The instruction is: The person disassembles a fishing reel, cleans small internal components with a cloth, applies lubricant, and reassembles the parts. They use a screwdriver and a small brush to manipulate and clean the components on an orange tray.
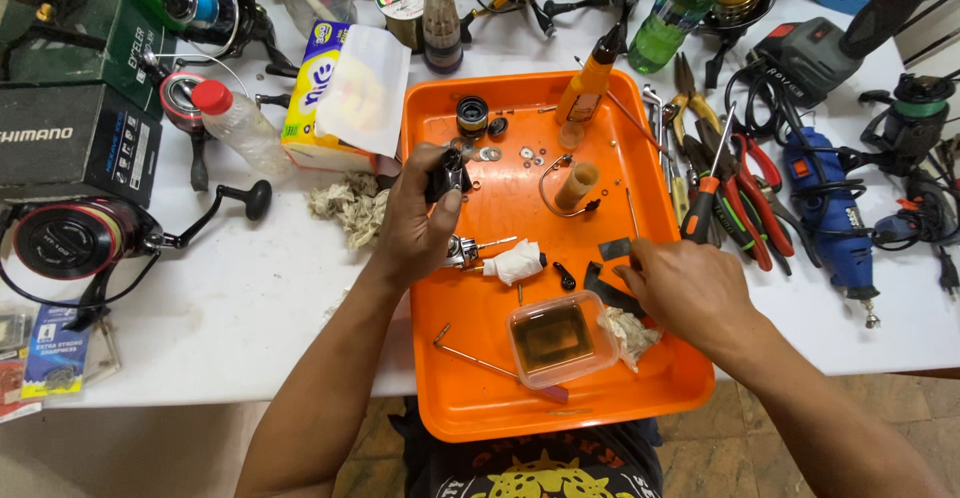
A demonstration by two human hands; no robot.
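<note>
My left hand [415, 223] holds a small black reel part [447, 173] upright over the left side of the orange tray [470, 408]. My right hand [685, 283] rests low over the tray's right side, fingertips on flat black pieces [612, 251]. Between the hands lie a metal shaft piece wrapped in white tissue [515, 260] and a small clear tub of brown liquid [557, 338]. A crumpled rag [632, 333] sits beside the tub. Small washers [490, 154], a black round part [472, 116], a wire bail with a cork knob [577, 186] and an orange-capped bottle [590, 83] lie farther back.
Pliers, cutters and a screwdriver [735, 193] lie right of the tray, beside a blue rotary tool [825, 203]. Left are a spinning reel [75, 238], a dark box [75, 138], a plastic bottle [240, 123], a tissue pack [350, 93] and a rag [350, 203].
</note>
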